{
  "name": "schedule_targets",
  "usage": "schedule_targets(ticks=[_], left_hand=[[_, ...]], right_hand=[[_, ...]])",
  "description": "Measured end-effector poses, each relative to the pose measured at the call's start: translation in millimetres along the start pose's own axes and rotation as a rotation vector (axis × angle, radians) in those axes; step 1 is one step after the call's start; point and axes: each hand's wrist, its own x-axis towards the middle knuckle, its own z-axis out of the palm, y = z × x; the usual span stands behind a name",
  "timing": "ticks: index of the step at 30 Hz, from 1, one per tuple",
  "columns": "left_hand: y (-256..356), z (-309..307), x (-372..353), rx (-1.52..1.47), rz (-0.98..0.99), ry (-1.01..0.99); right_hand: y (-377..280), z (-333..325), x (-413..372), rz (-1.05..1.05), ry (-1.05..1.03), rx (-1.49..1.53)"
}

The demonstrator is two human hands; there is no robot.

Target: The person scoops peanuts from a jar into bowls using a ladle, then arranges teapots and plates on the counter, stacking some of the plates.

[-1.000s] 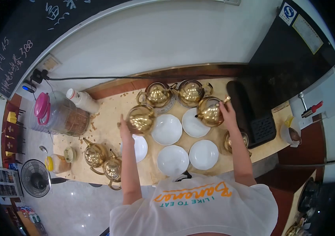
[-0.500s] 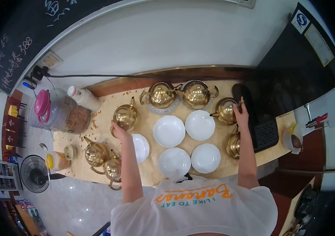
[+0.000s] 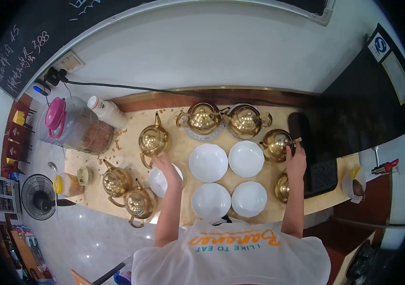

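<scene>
My left hand (image 3: 166, 168) is beside the gold teapot (image 3: 155, 140) at the left, off its handle, with fingers loosely extended. Below that hand is a white dish (image 3: 157, 180), partly covered by my forearm. My right hand (image 3: 296, 161) is closed at the handle of another gold teapot (image 3: 277, 144), whose spout points left. A further teapot (image 3: 281, 187) is half hidden behind my right forearm. Between my arms sit several white bowls (image 3: 208, 163). Behind them, two gold teapots (image 3: 204, 118) rest on patterned plates.
Two more teapots (image 3: 140, 203) stand at the table's front left. A large jar with a pink lid (image 3: 56, 118), a white bottle (image 3: 105, 111) and a yellow-lidded jar (image 3: 69, 185) line the left end. A black tray (image 3: 321, 175) lies at the right. Crumbs dot the wooden tabletop.
My left hand has let go of the left teapot's handle and moved right, toward the dish. My right hand stays at its teapot's handle. The view has shifted slightly.
</scene>
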Motion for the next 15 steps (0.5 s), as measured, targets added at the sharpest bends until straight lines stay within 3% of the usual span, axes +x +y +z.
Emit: schedule_targets(ticks=[2,5,8,12,15], left_hand=[[10,9,-15,0.186,0.143,-0.059],[0,35,-1,0.174,0.245,-0.352],[-7,77,19,-0.051,0.166,-0.576],[12,112,37,0.025,0.339,-0.462],[21,122,50,0.18,0.374,-0.48]], right_hand=[[-10,2,6,-0.075,0.014,0.277],[-28,33,24,-0.062,-0.089,0.813],[-67,44,41,-0.246,-0.122,0.68],[-81,84,77,-0.323,-0.061,0.637],[-80,113,97,-0.204,-0.212,0.625]])
